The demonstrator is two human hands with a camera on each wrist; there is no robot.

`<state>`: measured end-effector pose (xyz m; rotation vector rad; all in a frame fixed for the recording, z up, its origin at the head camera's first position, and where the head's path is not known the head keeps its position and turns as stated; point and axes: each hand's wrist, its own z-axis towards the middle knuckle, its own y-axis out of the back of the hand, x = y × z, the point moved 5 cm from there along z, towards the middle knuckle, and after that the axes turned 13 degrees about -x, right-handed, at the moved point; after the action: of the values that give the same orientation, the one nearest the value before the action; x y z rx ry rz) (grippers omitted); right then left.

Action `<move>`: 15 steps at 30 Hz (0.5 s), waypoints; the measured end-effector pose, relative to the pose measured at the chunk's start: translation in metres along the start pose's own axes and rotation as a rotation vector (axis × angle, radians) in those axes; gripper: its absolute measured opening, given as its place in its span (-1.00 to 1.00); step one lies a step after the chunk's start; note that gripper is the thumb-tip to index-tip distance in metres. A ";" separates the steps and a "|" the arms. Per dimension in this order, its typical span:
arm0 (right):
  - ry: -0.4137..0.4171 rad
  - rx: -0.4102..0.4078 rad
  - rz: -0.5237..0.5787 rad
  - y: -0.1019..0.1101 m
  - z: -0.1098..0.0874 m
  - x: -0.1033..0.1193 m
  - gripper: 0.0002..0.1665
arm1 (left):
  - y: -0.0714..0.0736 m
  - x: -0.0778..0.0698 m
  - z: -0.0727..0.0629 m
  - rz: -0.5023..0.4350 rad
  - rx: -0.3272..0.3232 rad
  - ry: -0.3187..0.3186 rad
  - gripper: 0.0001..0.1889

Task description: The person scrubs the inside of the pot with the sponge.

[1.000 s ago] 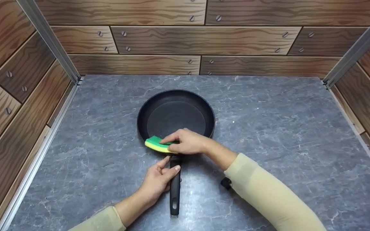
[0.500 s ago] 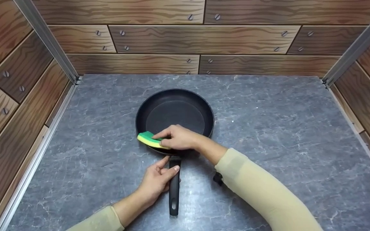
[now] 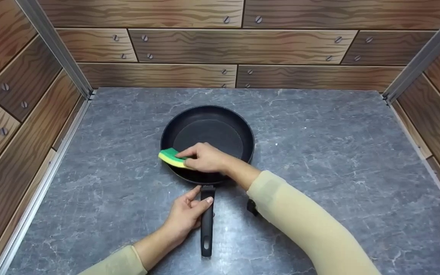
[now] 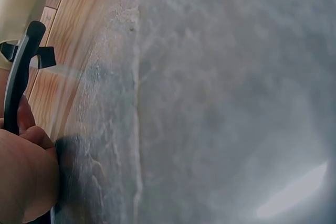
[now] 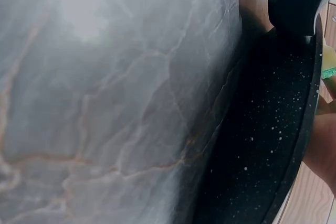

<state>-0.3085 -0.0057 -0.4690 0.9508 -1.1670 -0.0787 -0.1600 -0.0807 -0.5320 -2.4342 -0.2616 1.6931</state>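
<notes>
Cream sleeves: in at both sides, cut off by the bottom edge of the head view.
Left hand: gripping the pan handle, with thumb over the top and index finger stretched towards the pan joint; cannot make out the other fingers fully, mostly tucked behind.
Right hand: and here, pinching the scouring sponge between thumb and index finger; cannot tell about the remaining fingers.
Scouring sponge: green above, yellow below, slightly bent, across the near-left rim of the frying pan; hidden at one end under the hand, only a sliver in the right wrist view.
Frying pan: black, round, mid-table, partly covered by hand and wrist; white-speckled outside, cut off in the right wrist view.
Marble-patterned tabletop: grey, blurred in the left wrist view.
Plank-patterned walls: cut off at the top.
</notes>
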 end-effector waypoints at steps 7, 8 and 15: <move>-0.004 -0.011 -0.076 0.000 0.011 0.000 -0.50 | -0.001 0.000 0.000 -0.012 0.001 -0.009 -0.10; 0.005 -0.011 -0.098 0.001 0.013 0.000 -0.50 | -0.001 0.000 0.000 -0.013 0.001 -0.011 -0.10; 0.097 0.000 -0.205 0.002 0.023 0.002 -0.49 | 0.000 0.000 0.000 -0.010 -0.007 -0.010 -0.10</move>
<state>-0.3264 -0.0190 -0.4643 1.0607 -0.9780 -0.1958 -0.1598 -0.0808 -0.5319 -2.4261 -0.2817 1.7032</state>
